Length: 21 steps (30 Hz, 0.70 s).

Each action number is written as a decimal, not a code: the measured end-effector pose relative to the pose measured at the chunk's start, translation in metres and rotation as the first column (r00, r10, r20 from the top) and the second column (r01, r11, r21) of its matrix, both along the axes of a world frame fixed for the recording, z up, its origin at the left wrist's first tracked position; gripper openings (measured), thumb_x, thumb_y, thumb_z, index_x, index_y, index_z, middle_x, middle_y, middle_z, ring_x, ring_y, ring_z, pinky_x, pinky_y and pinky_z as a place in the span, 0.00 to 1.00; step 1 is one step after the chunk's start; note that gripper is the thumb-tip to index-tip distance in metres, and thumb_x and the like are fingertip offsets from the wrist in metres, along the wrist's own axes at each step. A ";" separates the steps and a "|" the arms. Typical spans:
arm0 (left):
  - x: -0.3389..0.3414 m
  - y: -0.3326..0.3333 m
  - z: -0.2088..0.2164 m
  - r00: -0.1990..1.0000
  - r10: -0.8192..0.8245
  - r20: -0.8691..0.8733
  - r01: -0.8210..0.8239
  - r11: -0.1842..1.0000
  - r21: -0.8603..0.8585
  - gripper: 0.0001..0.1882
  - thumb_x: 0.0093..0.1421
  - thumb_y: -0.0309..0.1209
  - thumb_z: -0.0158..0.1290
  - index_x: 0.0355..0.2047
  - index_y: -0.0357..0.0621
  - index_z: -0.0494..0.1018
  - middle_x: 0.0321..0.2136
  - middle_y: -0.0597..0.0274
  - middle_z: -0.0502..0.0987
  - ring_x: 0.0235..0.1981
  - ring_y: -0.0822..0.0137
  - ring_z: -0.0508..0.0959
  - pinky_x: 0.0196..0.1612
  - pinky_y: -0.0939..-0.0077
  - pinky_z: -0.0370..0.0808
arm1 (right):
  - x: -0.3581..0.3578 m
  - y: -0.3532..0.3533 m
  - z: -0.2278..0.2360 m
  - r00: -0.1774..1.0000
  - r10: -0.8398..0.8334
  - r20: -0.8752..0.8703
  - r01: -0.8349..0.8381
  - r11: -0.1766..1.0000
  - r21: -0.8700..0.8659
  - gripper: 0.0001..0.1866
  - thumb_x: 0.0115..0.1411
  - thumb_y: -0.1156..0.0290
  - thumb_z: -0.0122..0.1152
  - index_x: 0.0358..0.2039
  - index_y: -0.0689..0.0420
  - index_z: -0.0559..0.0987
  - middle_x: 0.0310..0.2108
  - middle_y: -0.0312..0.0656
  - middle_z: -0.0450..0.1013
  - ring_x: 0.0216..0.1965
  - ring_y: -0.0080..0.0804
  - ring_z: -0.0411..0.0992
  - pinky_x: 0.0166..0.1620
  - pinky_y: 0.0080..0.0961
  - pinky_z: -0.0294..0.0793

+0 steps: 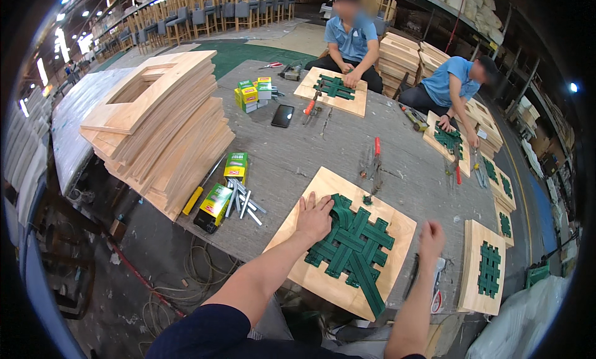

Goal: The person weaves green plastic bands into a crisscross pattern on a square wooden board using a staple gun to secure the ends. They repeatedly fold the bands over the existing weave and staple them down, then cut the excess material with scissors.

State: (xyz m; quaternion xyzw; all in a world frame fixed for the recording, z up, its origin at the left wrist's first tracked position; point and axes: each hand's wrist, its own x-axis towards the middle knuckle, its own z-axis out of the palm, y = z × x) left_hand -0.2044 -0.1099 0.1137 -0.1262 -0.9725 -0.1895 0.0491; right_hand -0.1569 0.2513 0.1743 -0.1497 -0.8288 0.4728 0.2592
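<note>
Pressing flat, the left hand (314, 217) spreads open on the stiff wooden frame (340, 241); its green webbing (354, 247) looks springy; right hand (431, 238) curls empty beside the frame's right edge.

Left hand (314, 217) flat on green webbing (354, 244) woven across a square wooden frame (397, 225); right hand (431, 238) closed just off the frame's right edge. Stapler strips (243, 205) and small boxes (217, 204) nearby, beside stacked wooden frames (167, 126).
</note>
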 end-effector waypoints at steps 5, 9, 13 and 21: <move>0.002 -0.007 -0.001 0.999 0.038 0.035 -0.038 0.999 0.016 0.28 0.68 0.37 0.47 0.69 0.54 0.66 0.72 0.68 0.60 0.75 0.46 0.52 0.75 0.38 0.45 | 0.120 0.077 -0.012 0.770 -0.469 0.433 0.172 0.805 0.567 0.21 0.54 0.59 0.75 0.38 0.65 0.83 0.35 0.54 0.81 0.40 0.49 0.81 0.45 0.41 0.78; 0.005 -0.007 0.004 0.998 0.038 0.041 -0.038 0.999 0.015 0.28 0.68 0.36 0.48 0.68 0.54 0.66 0.72 0.68 0.60 0.75 0.45 0.51 0.76 0.39 0.44 | 0.126 0.082 -0.030 0.734 -0.407 0.544 0.104 0.859 0.502 0.26 0.48 0.57 0.80 0.38 0.66 0.83 0.36 0.55 0.82 0.41 0.49 0.81 0.45 0.41 0.79; 0.005 -0.007 0.009 0.997 0.037 0.061 -0.039 0.999 0.023 0.27 0.69 0.37 0.46 0.69 0.54 0.66 0.74 0.67 0.58 0.76 0.46 0.50 0.76 0.40 0.43 | 0.109 0.090 -0.032 0.654 -0.422 0.628 0.065 0.858 0.509 0.26 0.46 0.60 0.81 0.38 0.67 0.84 0.36 0.56 0.82 0.40 0.50 0.82 0.45 0.43 0.79; 0.006 -0.014 0.002 0.999 0.041 -0.015 -0.041 0.999 -0.008 0.27 0.70 0.38 0.44 0.69 0.53 0.66 0.73 0.65 0.58 0.76 0.44 0.50 0.75 0.37 0.44 | 0.112 0.069 -0.005 0.972 -0.213 0.102 0.167 0.927 0.337 0.24 0.48 0.75 0.72 0.47 0.64 0.76 0.33 0.46 0.79 0.29 0.44 0.79 0.34 0.40 0.79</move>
